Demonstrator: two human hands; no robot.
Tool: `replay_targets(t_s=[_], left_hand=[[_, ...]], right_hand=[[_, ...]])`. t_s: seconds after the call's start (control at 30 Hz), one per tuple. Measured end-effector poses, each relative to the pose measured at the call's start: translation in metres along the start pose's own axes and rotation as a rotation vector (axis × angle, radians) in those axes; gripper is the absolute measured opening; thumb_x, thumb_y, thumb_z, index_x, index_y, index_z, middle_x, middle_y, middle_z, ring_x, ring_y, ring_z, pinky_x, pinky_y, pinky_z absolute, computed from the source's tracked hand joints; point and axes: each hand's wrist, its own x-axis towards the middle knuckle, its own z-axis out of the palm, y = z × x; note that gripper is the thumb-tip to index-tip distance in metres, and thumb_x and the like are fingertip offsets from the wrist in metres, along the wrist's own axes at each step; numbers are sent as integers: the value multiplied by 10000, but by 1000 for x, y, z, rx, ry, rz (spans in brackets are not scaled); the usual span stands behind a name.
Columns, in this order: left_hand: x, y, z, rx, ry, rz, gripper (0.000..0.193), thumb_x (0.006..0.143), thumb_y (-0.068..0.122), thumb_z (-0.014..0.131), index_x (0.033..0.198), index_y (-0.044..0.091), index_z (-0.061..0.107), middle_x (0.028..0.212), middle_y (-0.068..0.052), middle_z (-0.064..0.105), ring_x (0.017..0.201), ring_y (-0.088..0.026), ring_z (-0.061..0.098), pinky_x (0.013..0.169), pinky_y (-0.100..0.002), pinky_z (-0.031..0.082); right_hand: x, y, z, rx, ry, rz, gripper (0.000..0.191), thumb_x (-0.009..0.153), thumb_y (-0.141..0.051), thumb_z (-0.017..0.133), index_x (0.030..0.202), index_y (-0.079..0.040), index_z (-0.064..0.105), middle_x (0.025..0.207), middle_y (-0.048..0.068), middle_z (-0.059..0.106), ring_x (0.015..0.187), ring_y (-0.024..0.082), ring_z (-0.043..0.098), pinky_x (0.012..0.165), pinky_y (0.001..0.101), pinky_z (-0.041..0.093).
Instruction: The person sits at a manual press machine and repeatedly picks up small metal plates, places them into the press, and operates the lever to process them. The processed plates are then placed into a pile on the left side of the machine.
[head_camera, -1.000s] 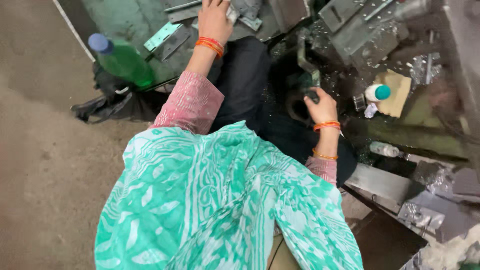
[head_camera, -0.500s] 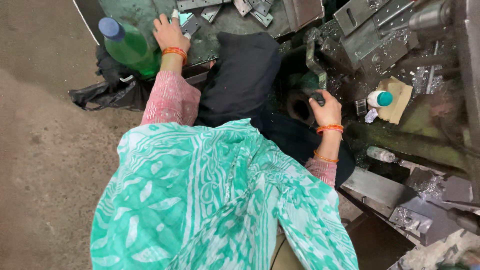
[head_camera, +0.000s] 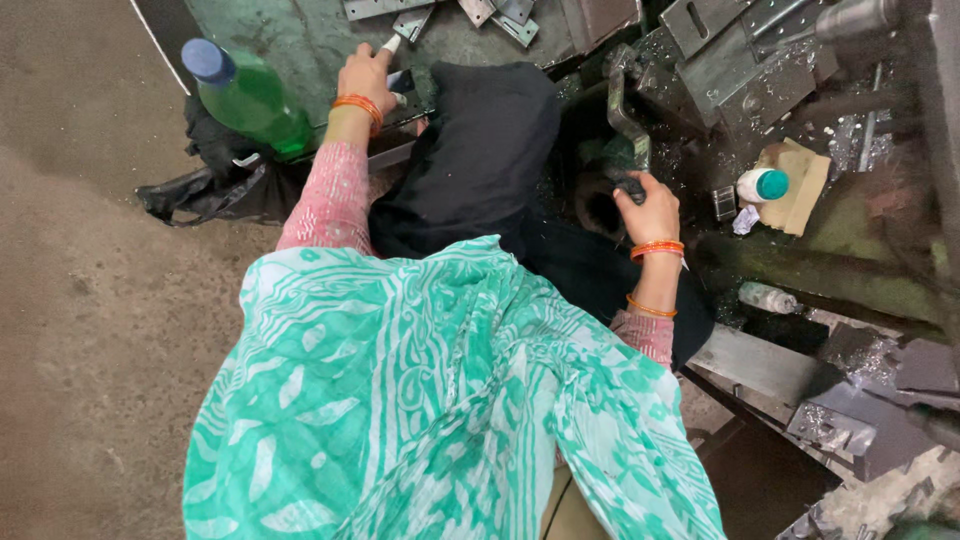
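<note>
Head view. The left hand (head_camera: 368, 75) is curled around a small flat metal piece (head_camera: 392, 45), lifting it just above the green counter (head_camera: 290, 40), beside a green plastic bottle with a blue cap (head_camera: 250, 100). The right hand (head_camera: 648, 210) is closed around the dark handle (head_camera: 625, 150) of a machine lever near black cloth (head_camera: 490, 150). Loose metal plates (head_camera: 500, 12) lie farther along the counter; a small white bottle with a teal cap (head_camera: 760, 185) stands at the right.
</note>
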Motion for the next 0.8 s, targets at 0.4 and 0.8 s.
replay_targets(t_s=[0.4,0.8], left_hand=[[2,-8,-2,-102,111,100,481,718,149,894,1180,146,760,1103,-218,660,1013,-429,646,880,-496,532],[-34,-16,13,-953,498,196,264,842,-83,810,1073,-26,695,1026,-48,622,978,-172,679,901,-269,566]], right_hand=[[0,9,5,-3,25,-37,423,872,-327,759,1235,-112,725,1182,246,692,1087,421,662,937,480,522],[-3,3,0,35,13,-19,406,882,-289,754,1243,-106,721,1160,226,705,1074,381,683,942,446,531]])
